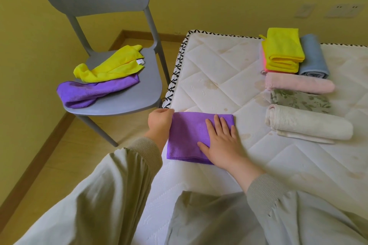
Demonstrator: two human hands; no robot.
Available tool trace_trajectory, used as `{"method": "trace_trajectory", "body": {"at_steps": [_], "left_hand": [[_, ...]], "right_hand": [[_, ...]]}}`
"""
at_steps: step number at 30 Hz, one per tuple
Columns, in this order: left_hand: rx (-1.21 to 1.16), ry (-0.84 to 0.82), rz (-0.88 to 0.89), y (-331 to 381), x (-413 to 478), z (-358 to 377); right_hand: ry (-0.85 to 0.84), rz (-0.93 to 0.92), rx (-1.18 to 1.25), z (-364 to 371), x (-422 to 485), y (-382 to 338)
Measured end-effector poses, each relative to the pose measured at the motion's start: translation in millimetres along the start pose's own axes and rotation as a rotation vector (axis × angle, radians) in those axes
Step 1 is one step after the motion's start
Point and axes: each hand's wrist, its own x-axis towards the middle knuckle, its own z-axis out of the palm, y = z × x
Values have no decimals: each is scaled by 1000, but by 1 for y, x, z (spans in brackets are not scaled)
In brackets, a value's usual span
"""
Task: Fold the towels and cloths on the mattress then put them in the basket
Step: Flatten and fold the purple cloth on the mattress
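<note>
A folded purple cloth (187, 135) lies flat at the near left corner of the white quilted mattress (215, 77). My left hand (160, 121) pinches the cloth's upper left corner. Spread flat, my right hand (221, 141) presses on the cloth's right half. At the mattress's far right lie folded pieces: a yellow cloth (282, 49) stacked on a pink one, a blue towel (312, 55), a pale pink towel (298, 83), a floral grey cloth (300, 100) and a cream towel (308, 125). No basket is in view.
A grey chair (127, 77) stands left of the mattress. On its seat lie an unfolded yellow cloth (111, 65) and an unfolded purple cloth (89, 93). A yellow wall runs behind, with wooden floor below the chair.
</note>
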Motion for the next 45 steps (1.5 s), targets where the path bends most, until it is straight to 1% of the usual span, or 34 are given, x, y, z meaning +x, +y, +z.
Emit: {"method": "trace_trajectory", "body": {"at_steps": [2, 4, 6, 9, 13, 15, 17, 19, 21, 22, 23, 27, 29, 30, 31, 32, 33, 35, 37, 38, 40, 41, 45], "left_hand": [[48, -14, -8, 5, 0, -2], [18, -54, -53, 8, 2, -2], [38, -93, -63, 11, 3, 1], [80, -210, -47, 17, 0, 4], [200, -339, -124, 21, -5, 5], [130, -379, -165, 20, 0, 3], [10, -374, -171, 17, 7, 2], [-59, -338, -144, 9, 10, 2], [-74, -308, -88, -2, 12, 1], [-42, -278, -32, -6, 13, 0], [44, -235, 55, -8, 13, -2], [714, -82, 572, -6, 7, -8], [881, -30, 868, -7, -4, -4], [925, -8, 1031, -10, -10, -1], [964, 6, 1171, -13, -15, 2], [1012, 0, 1266, -17, -20, 4], [1069, -31, 1318, -22, -24, 6], [1160, -161, 1310, -37, -27, 8], [1262, -298, 1196, -51, -27, 7], [1326, -337, 1137, -57, -27, 7], [1394, -348, 1064, -65, -24, 6], [1404, -336, 1058, -67, -23, 7], [1409, -241, 1014, -68, -18, -2]], "right_hand": [[4, -1, -2, 1, -1, -1], [12, 1, -3, 2, -1, -1], [17, 1, -1, 3, -1, -1], [21, -5, -8, 3, 0, -2], [21, -7, -8, 5, 0, 0], [22, -3, -1, 6, 0, 0], [19, 0, 2, 6, 0, 1], [15, 2, -6, 7, 0, 1], [24, 2, -22, 9, 0, 0], [29, 1, -25, 9, 0, -1], [27, 0, -23, 10, 1, 0], [-15, -7, -8, 8, 1, 1], [-41, -3, 30, 5, 3, -1], [-20, 8, 74, 2, 4, -2], [35, 28, 113, -1, 6, -3], [118, 49, 128, -3, 9, -3], [190, 65, 117, -5, 10, -3], [231, 68, 63, -3, 10, -1], [144, 49, -13, 6, 8, 4], [106, 50, -26, 11, 7, 6], [89, 62, -44, 14, 7, 12], [86, 66, -58, 14, 8, 15], [57, 59, -96, 15, 6, 21]]}}
